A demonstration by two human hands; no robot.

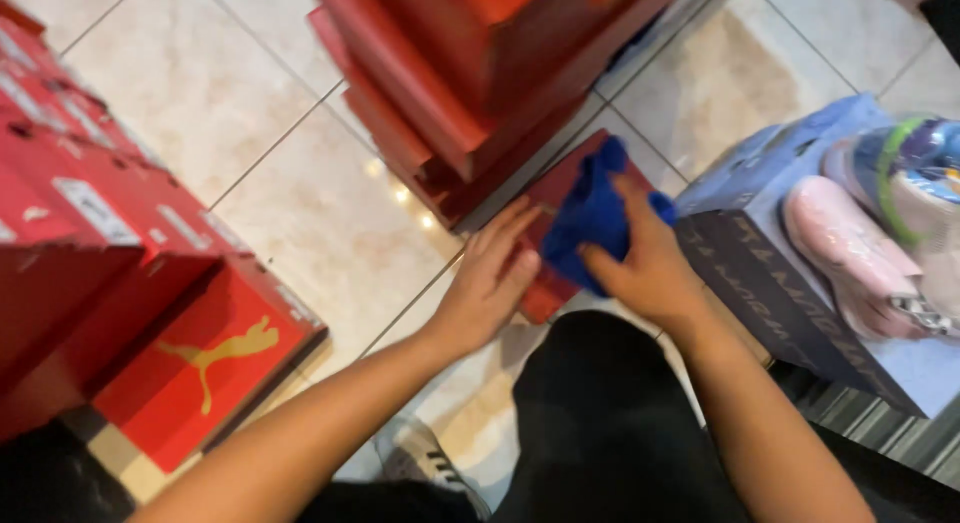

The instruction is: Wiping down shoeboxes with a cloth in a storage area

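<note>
I see my right hand pressing a blue cloth down on a dark red box, fingers curled over the cloth and gripping it. My left hand lies flat and open on the near left edge of that same box, fingers spread, clasping nothing. The box rests on the tiled floor, just in front of a leaning stack of red boxes. More red boxes sit to the left, well apart from my hands. To the right, a blue box stands just beside the cloth, with pink and coloured shoes lying on top of it. My dark trouser leg fills the foreground below the hands
</note>
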